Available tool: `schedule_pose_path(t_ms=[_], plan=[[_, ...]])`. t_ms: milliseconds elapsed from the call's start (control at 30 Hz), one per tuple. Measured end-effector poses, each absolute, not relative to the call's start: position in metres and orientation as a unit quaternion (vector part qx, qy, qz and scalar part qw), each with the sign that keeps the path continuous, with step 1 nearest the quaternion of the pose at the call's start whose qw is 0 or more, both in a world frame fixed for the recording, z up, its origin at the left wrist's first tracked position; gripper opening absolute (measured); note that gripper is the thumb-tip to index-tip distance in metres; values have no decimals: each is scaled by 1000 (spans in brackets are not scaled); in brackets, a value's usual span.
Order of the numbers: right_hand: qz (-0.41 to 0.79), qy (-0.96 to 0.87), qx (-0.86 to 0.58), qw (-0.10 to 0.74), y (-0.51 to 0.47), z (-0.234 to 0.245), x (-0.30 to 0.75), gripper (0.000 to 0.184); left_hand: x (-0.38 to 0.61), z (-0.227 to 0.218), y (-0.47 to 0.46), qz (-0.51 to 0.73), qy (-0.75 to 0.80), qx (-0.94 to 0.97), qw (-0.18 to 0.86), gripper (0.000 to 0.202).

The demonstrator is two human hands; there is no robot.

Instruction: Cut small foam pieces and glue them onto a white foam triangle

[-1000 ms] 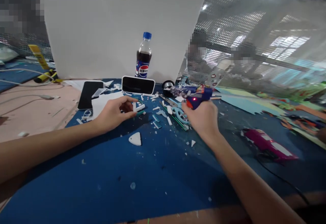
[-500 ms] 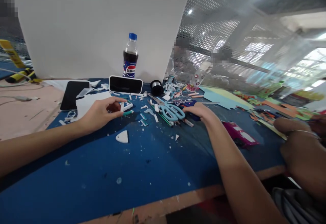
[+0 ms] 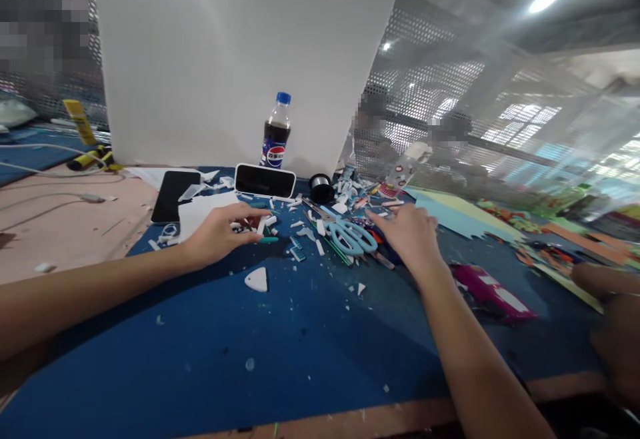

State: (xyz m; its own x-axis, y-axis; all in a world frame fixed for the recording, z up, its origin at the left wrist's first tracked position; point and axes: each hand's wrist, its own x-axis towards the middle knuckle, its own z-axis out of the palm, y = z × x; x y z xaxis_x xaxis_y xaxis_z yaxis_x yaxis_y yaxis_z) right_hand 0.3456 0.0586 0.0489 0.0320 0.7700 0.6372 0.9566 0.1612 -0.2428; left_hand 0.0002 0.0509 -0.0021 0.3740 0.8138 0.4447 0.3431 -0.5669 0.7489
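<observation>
My left hand [image 3: 220, 231] is open over the clutter, its thumb and index finger apart. Small white pieces [image 3: 271, 221] lie around the gap between those fingertips; I cannot tell whether any is touched. Teal shows at the fingertips. Fingers apart, my right hand [image 3: 411, 234] reaches over a dark blue item that it partly covers. Left of it rest light blue-handled scissors [image 3: 356, 238], on top of green pencils [image 3: 341, 252]. A teal toothed strip [image 3: 297, 248] and a rounded white triangular piece with a small hole [image 3: 257, 280] lie between the hands.
A cola bottle [image 3: 277, 134] stands behind a propped white-framed phone [image 3: 265, 181]. Another phone [image 3: 175, 196] lies left, a wire spool [image 3: 321, 188] right. A magenta pouch [image 3: 495, 294] and coloured paper [image 3: 445, 212] lie right, near another person's hand [image 3: 613, 286].
The view has shifted, so things on the table appear lower and further right. My right hand has turned, and more of its fingers now show. My left hand stays by the white pieces.
</observation>
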Motion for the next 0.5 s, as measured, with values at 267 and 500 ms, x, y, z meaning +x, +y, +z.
schedule_pose_path(t_ms=[267,500], plan=[[149,-808,-459,337,28,33,257,53,-3,-2,48,451,273,820,224,31],[285,-798,-393,358,25,15,212,59,-5,-2,48,442,177,846,241,41]])
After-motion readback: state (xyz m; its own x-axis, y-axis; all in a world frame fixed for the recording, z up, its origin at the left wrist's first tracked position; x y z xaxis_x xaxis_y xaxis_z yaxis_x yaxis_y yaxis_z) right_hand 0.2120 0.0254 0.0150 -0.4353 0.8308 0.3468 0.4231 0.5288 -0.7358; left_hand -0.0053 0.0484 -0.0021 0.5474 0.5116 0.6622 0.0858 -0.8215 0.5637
